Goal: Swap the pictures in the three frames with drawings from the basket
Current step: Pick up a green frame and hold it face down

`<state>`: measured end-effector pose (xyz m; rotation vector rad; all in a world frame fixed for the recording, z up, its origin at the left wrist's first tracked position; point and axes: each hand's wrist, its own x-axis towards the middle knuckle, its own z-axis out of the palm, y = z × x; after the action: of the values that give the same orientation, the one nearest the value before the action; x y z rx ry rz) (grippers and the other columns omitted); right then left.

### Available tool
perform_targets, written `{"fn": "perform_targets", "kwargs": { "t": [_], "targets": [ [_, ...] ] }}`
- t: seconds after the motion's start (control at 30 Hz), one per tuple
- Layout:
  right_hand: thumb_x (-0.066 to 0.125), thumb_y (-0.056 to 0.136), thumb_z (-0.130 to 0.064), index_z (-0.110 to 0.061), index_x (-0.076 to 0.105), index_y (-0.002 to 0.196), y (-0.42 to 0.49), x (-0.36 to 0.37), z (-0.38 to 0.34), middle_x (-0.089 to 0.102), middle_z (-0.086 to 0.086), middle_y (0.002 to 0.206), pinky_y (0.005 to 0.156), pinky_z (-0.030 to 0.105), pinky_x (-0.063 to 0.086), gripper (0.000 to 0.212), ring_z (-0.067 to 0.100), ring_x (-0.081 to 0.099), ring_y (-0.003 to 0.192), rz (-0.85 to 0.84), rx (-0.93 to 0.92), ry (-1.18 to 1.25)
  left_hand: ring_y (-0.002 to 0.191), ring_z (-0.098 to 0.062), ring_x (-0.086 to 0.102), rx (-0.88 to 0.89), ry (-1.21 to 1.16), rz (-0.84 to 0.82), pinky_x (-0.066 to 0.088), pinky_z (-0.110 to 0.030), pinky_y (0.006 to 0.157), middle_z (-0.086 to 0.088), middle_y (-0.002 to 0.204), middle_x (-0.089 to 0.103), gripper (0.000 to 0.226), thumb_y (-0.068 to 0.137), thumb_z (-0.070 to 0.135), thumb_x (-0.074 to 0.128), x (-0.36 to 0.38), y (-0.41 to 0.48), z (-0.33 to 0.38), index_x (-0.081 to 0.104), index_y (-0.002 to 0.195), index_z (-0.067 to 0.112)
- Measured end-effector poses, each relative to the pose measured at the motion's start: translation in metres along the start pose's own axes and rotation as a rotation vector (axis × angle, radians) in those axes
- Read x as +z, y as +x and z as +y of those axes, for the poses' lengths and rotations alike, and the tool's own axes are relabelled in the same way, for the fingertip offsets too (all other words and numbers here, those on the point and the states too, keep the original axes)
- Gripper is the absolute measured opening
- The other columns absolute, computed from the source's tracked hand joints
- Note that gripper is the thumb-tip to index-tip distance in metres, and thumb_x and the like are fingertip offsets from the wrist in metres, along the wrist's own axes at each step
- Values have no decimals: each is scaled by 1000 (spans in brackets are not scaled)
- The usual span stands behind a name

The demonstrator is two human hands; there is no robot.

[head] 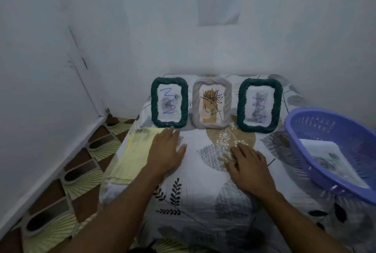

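Far left on the worktop (203,202), draped in a leaf-print cover: a yellow cloth (130,157), partly under the left hand (165,151), flat, palm down, fingers (171,133) straight and gripping nothing, tips just beside the foot of the left green frame (154,106). Lift that hand straight up before moving it; no sliding forward, no dragging of cover or cloth, either one likely to tip a propped frame. Along the rear edge, upright and side by side: the left green frame, then the lilac frame (196,108), then the right green frame (241,106), all three showing blue pen scribble in the opening; swap judged done or nearly so. Check each in turn, left to right: sheet square in its opening, no corner sticking out, stand firm. In the lilac frame, a flower print visible along with the scribble, so look closely there for an old picture left behind the drawing. Nearer and to the right, the right hand (250,169), spread loosely on the cover, likewise empty. Far right, the purple basket (293,130), holding a printed sheet (325,157), probably a removed picture; reach for it around the right green frame, not over.
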<state>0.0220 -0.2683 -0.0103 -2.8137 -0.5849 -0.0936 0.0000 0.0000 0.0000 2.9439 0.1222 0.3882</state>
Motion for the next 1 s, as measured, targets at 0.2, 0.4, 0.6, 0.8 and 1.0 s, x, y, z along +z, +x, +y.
{"fn": "perform_targets", "kwargs": {
  "t": [0.2,0.4,0.6,0.8,1.0],
  "targets": [
    [26,93,-55,-25,36,144,1,3,3,29,2,156,117,43,16,60,20,24,144,21,-5,-16,121,-40,45,-306,-433,195,39,-46,101,-23,129,50,53,88,33,52,-26,53,-42,46,129,-1],
    [23,91,-57,-27,36,144,2,4,5,29,0,156,118,42,15,63,18,23,144,22,4,-11,127,-38,43,-577,-770,206,37,-42,102,-22,140,43,48,98,16,43,-48,96,-37,27,142,2],
    [21,89,-60,-29,36,144,3,4,6,29,-3,155,118,40,13,64,15,24,143,27,4,-1,108,-38,54,-601,-817,290,48,-49,94,-23,120,53,33,93,7,48,-26,104,-52,49,126,-2],
    [25,91,-59,-30,36,143,3,5,7,29,-3,156,119,41,14,61,15,23,143,34,2,21,97,-26,59,-521,-1026,381,53,-41,87,-11,107,61,18,94,3,53,-41,82,-45,56,111,1],
    [45,92,-51,-29,43,141,-1,-5,2,41,-4,149,118,40,18,54,14,34,137,39,32,187,96,-21,62,-475,-1225,432,53,-31,80,-8,106,66,15,93,4,55,-59,51,-32,58,107,9]
  ]
}}
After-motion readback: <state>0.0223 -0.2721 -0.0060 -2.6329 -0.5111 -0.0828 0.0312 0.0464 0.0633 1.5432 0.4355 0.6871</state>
